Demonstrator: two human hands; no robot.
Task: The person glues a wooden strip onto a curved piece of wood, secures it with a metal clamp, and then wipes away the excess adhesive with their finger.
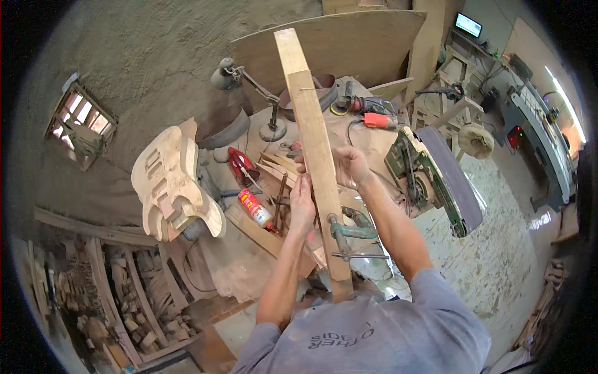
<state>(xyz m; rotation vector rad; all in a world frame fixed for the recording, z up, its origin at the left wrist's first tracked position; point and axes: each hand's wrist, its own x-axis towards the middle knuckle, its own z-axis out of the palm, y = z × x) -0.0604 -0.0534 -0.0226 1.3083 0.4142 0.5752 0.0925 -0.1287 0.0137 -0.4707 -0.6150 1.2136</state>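
A long pale wooden board (314, 131), made of overlapping lengths, runs away from me over the cluttered bench. My left hand (302, 202) grips its left edge, fingers pressed against the side. My right hand (352, 165) is curled on the right edge a little farther up, some fingertips partly hidden by the wood. A green C-clamp (358, 230) with a metal screw is fixed across the lower part of the board. Beside my left hand lie a red-and-white bottle (254, 210), loose wood offcuts (283, 168) and a red tool (242, 163).
Pale guitar bodies (168, 174) sit at the left. A desk lamp (271, 131), red power tool (377, 120) and metal pans (221, 128) are at the back. A belt sander (448, 193) stands right, a machine (532, 143) beyond. A wood rack (131, 305) is lower left.
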